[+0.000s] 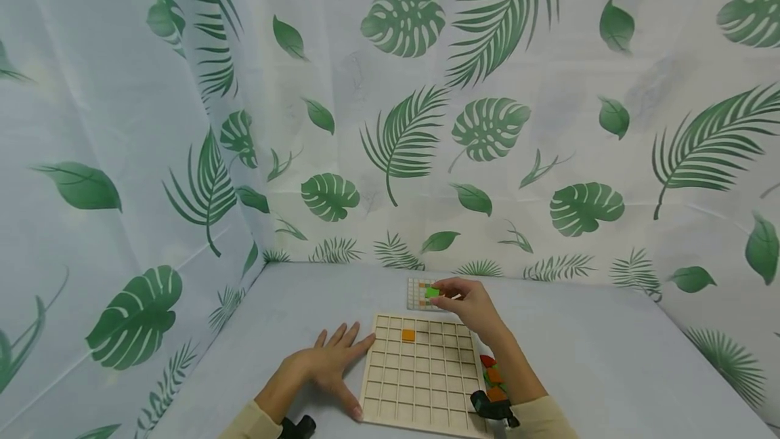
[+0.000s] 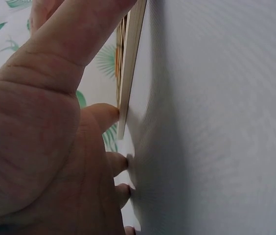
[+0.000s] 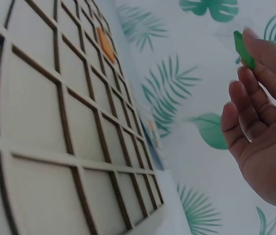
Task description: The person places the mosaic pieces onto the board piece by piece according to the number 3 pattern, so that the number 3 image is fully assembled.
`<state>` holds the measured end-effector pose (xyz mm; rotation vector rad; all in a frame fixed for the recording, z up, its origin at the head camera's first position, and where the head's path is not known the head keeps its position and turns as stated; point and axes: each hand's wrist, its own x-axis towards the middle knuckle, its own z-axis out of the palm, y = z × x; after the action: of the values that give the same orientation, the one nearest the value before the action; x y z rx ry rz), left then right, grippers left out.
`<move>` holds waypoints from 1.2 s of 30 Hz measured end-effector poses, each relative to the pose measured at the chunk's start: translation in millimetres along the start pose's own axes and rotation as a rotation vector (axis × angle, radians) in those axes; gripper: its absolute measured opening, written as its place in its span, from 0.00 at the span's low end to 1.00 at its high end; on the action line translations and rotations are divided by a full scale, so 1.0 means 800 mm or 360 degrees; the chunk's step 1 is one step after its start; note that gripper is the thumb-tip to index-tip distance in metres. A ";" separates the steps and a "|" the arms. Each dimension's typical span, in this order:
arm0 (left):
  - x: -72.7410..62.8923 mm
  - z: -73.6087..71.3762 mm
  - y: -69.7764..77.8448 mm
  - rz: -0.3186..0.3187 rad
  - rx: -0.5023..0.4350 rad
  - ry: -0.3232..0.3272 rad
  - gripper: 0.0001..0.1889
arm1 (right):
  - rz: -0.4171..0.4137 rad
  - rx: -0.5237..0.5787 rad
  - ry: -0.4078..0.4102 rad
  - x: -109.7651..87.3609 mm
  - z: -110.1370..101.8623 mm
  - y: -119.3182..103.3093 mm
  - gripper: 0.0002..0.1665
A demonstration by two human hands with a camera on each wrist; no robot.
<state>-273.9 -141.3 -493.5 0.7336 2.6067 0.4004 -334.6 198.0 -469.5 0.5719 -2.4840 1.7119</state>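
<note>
A wooden grid board (image 1: 402,378) lies on the table with one orange square tile (image 1: 408,336) in a cell near its far edge. My left hand (image 1: 334,361) spreads its fingers at the board's left side, thumb and index finger (image 2: 103,116) touching the edge. Above the board's far right part, my right hand (image 1: 468,300) pinches a green tile (image 3: 244,50) between thumb and index finger. Behind the board lies a small patterned grid card (image 1: 414,293), partly covered by the right hand and the green tile in the head view.
Several red, green and orange tiles (image 1: 495,377) lie by the board's right edge, partly hidden by the right forearm. A leaf-printed curtain (image 1: 414,222) stands behind the white table (image 1: 603,351) and along its left side. Black camera mounts (image 1: 490,406) sit at the wrists.
</note>
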 end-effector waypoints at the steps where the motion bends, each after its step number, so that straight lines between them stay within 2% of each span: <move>1: 0.001 0.000 0.000 -0.0001 0.0004 -0.0001 0.70 | 0.0010 0.0024 -0.0007 0.000 0.004 -0.001 0.19; 10: 0.000 0.002 -0.002 -0.0005 -0.0018 0.0007 0.70 | 0.0097 0.0080 -0.0045 0.002 0.030 0.011 0.19; 20: 0.000 0.003 -0.001 0.0001 0.0000 0.0014 0.70 | 0.0104 0.0050 -0.0066 0.001 0.037 0.018 0.18; 27: -0.001 0.003 0.001 0.0003 -0.0004 0.0015 0.70 | 0.0095 -0.0016 -0.0195 -0.004 0.036 0.025 0.21; 32: -0.001 0.002 0.002 -0.0008 -0.0004 0.0004 0.70 | 0.0123 -0.0062 -0.0301 -0.008 0.035 0.032 0.20; 36: -0.002 -0.001 0.004 -0.0005 -0.0019 -0.0010 0.71 | 0.0114 -0.0091 -0.0336 -0.010 0.035 0.034 0.18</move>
<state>-271.6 -140.2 -491.0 0.7253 2.5974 0.4117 -332.5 182.5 -506.4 0.7006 -2.7185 1.6783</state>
